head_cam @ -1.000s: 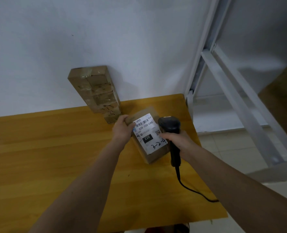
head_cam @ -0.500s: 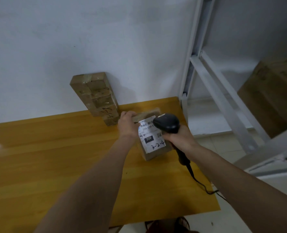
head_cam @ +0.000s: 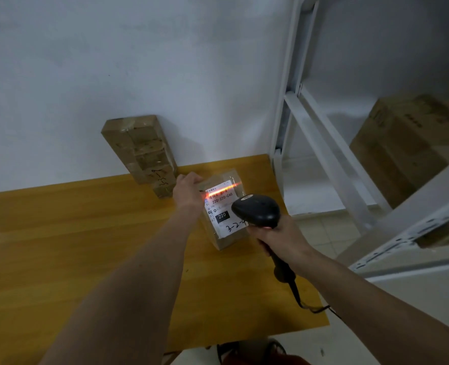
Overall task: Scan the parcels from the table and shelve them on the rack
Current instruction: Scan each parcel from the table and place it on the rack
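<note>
The white rack (head_cam: 320, 143) fills your 2 to 4 o'clock, its shelves open toward you, with a large brown carton (head_cam: 407, 146) already sitting on one shelf. The wooden table (head_cam: 86, 246) spreads from 9 o'clock to the centre, its far edge touching the wall. At 11 o'clock a tall taped parcel (head_cam: 141, 151) leans against that wall, well clear of your hands.

The parcel (head_cam: 223, 209) you are working on lies flat near the table's far right corner, at about 12 o'clock, its long axis running from near you away toward the wall and tilted slightly right. A red scan line crosses the barcode at the far end of its white label (head_cam: 222, 204).

Your left hand (head_cam: 187, 187) rests on the parcel's far left corner, fingers curled over the edge to steady it. Your right hand (head_cam: 278, 237) is wrapped tight round the grip of the black scanner (head_cam: 256, 210), which hovers just above the parcel's near right edge.

Once the scan registers, the parcel has to travel right to the rack. Your left hand is already on it, but the rack lies on your right, so you would likely carry it across your body or free your right hand first.
</note>
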